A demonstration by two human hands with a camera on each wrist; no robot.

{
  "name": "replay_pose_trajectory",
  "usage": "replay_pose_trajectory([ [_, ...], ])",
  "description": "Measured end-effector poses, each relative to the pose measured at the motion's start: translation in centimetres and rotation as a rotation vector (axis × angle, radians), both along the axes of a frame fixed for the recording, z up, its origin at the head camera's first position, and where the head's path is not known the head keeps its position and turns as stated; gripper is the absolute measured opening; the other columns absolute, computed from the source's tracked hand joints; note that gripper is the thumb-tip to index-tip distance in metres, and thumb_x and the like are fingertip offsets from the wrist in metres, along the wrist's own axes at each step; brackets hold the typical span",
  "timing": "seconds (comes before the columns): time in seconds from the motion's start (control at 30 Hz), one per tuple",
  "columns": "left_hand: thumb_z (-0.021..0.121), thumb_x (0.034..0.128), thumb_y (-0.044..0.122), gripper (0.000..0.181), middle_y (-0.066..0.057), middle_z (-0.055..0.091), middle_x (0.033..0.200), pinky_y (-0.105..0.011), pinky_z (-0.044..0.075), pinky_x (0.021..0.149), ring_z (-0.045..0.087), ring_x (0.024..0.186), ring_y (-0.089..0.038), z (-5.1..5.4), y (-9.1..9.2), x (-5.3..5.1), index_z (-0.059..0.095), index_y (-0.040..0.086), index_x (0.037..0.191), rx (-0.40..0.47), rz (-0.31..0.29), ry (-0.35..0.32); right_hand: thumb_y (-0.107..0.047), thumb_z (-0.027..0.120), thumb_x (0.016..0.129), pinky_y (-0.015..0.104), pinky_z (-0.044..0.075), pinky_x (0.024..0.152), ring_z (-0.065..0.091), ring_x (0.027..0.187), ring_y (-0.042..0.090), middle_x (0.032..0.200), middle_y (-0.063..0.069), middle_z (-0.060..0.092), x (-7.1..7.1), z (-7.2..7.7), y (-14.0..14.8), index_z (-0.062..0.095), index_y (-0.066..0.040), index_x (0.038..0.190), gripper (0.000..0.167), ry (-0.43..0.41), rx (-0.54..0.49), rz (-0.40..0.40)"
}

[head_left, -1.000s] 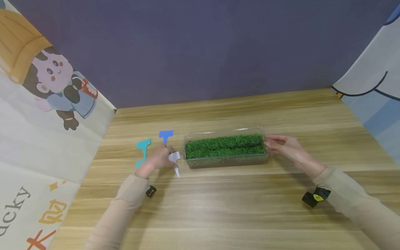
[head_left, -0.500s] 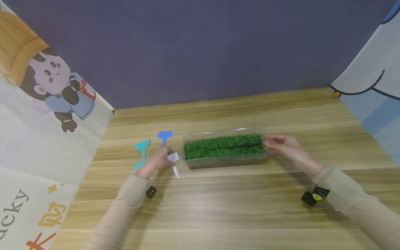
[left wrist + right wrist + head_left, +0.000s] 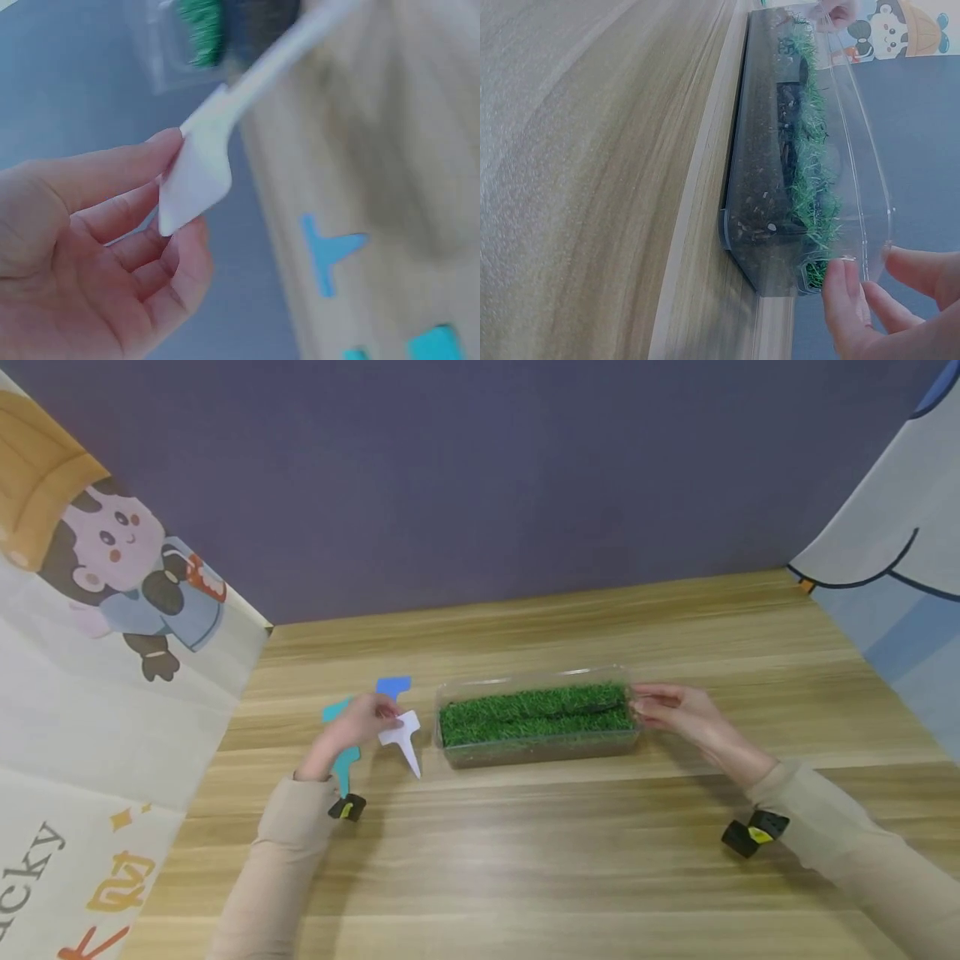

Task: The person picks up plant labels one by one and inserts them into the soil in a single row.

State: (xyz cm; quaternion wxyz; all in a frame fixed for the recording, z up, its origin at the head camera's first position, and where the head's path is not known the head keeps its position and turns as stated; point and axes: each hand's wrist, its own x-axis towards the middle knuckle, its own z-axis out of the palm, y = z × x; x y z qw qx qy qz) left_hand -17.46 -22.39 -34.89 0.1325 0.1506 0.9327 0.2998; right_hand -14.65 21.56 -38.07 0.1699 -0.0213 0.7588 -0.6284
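Between the thumb and fingers of my left hand (image 3: 358, 724) is a white T-shaped plant label (image 3: 402, 737), pinched by its wide end. Its pointed stem angles down and to the right in the head view, left of the clear plastic planter box (image 3: 543, 750). In the left wrist view, the label (image 3: 196, 178) appears raised over the table. My right hand (image 3: 693, 718) pinches the planter's right end wall at the rim. Dark soil and two strips of green grass (image 3: 540, 702) fill the planter; in the right wrist view, the soil (image 3: 761, 180) shows through the wall.
A blue T-shaped label (image 3: 393, 686) lies beyond my left hand. Two teal labels, one nearer (image 3: 346, 767) and one farther (image 3: 334, 709), lie around that wrist, partly covered. A dark blue wall (image 3: 510, 485) stands behind the wooden table (image 3: 540, 852).
My left hand has shifted left and slightly back with the white label, now more fully in view. My right hand stays on the planter's end.
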Motion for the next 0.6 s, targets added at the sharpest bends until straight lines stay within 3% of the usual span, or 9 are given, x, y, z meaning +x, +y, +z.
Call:
replay_pose_trajectory([
  [0.2,0.057,0.083,0.003,0.019,-0.018,0.06,0.085,-0.025,0.043,0.06,0.053,0.073,-0.023,3.0,0.9,0.4,0.059,-0.009,0.097,0.016,0.079,0.121,-0.02,0.059,0.085,0.028,0.047,0.082,0.06,0.091,0.011,0.118,0.02,0.053,-0.6,-2.0,1.0,0.039,0.005,0.128,0.053,0.026,-0.1,0.014],
  [0.3,0.056,0.0843,0.003,0.018,-0.018,0.059,0.084,-0.028,0.042,0.062,0.053,0.074,-0.025,4.6,1.6,0.9,0.059,-0.009,0.098,0.051,0.124,0.211,-0.024,0.062,0.083,0.027,0.047,0.082,0.06,0.091,0.01,0.118,0.018,0.053,-0.4,-1.7,0.8,0.037,0.007,0.128,0.06,0.025,-0.096,0.014],
  [0.33,0.056,0.0845,0.002,0.018,-0.018,0.059,0.084,-0.029,0.043,0.063,0.053,0.074,-0.025,5.0,1.8,1.0,0.06,-0.008,0.098,0.066,0.134,0.247,-0.021,0.061,0.084,0.027,0.048,0.081,0.061,0.09,0.011,0.116,0.017,0.055,-0.6,-2.0,1.0,0.039,0.006,0.128,0.056,0.025,-0.139,0.023],
  [0.4,0.056,0.0853,0.004,0.018,-0.017,0.06,0.083,-0.032,0.044,0.065,0.054,0.073,-0.025,5.9,2.4,1.2,0.061,-0.007,0.099,0.083,0.153,0.313,-0.023,0.062,0.083,0.027,0.047,0.082,0.06,0.09,0.009,0.117,0.017,0.054,-0.3,-1.5,0.7,0.037,0.007,0.128,0.06,0.02,-0.102,0.012],
  [0.6,0.058,0.0852,0.011,0.019,-0.011,0.06,0.083,-0.031,0.046,0.065,0.054,0.072,-0.02,7.8,5.1,1.9,0.063,0.0,0.1,0.119,0.149,0.447,-0.022,0.061,0.083,0.025,0.047,0.081,0.06,0.089,0.007,0.116,0.016,0.055,-0.2,-0.8,0.2,0.037,0.007,0.128,0.059,0.008,-0.06,-0.017],
])
